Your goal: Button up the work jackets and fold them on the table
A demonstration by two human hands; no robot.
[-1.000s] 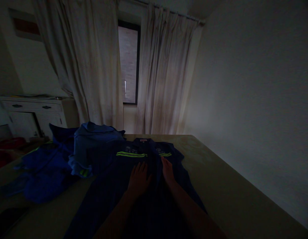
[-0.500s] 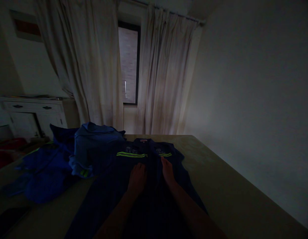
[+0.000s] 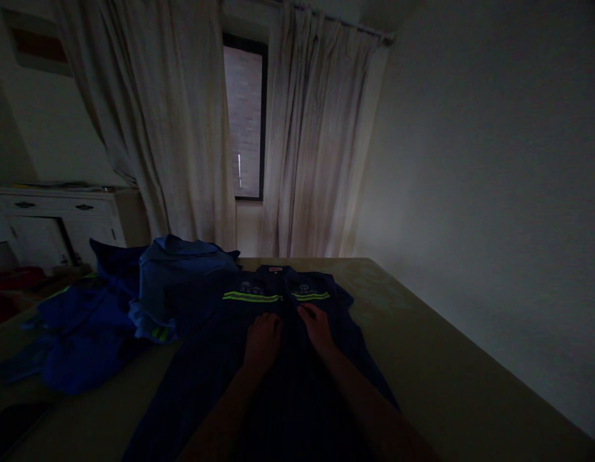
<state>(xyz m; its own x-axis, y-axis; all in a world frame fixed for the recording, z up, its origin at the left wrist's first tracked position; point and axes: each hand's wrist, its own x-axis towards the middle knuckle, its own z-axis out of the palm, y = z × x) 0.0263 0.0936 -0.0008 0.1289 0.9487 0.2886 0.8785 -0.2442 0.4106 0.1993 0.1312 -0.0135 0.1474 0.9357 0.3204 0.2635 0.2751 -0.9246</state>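
Observation:
A dark navy work jacket (image 3: 290, 372) lies spread face up in front of me, its collar at the far end. A yellow-green reflective stripe (image 3: 251, 297) crosses each side of the chest, with pale lettering above. My left hand (image 3: 262, 337) rests on the left front panel, closed, fingers curled onto the cloth near the middle opening. On the other side of that opening, my right hand (image 3: 316, 324) is closed on the right panel's front edge, just below its stripe. Dim light hides the fingertips and the lower part of the jacket.
A heap of blue garments (image 3: 95, 340) lies to the left, with a lighter blue garment (image 3: 181, 263) against the jacket. A dark flat object (image 3: 18, 417) sits at the near left. The greenish tabletop (image 3: 422, 359) runs along the right wall. Curtains and a white cabinet (image 3: 85, 224) stand behind.
My right hand has moved slightly left, bringing the right front edge flatter toward the middle; its stripe now shows longer. My left hand has barely moved. The view has shifted a little.

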